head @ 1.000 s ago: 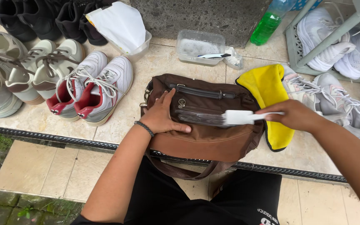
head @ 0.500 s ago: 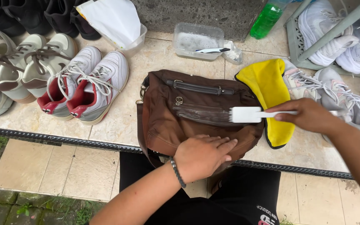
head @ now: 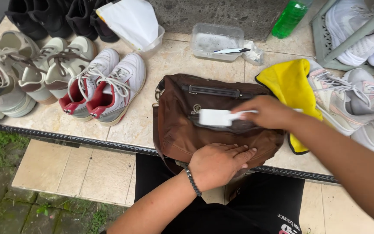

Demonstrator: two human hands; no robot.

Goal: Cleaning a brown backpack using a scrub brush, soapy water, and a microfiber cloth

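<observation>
While fingers of right hand point(head: 268, 112) clasp white brush point(head: 215, 117), left hand point(head: 219, 164) flat (unclenched) on brown bag point(head: 178, 130), beige tiled ledge point(head: 169, 60).

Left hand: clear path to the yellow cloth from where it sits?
Probably not directly. The left hand presses the brown bag, and the right hand with its white brush crosses between it and the yellow cloth.

Outdoor shoe-cleaning spot: tiled ledge point(head: 169, 65) w/ sneakers point(head: 104, 86), soap tub point(head: 216, 41).
</observation>
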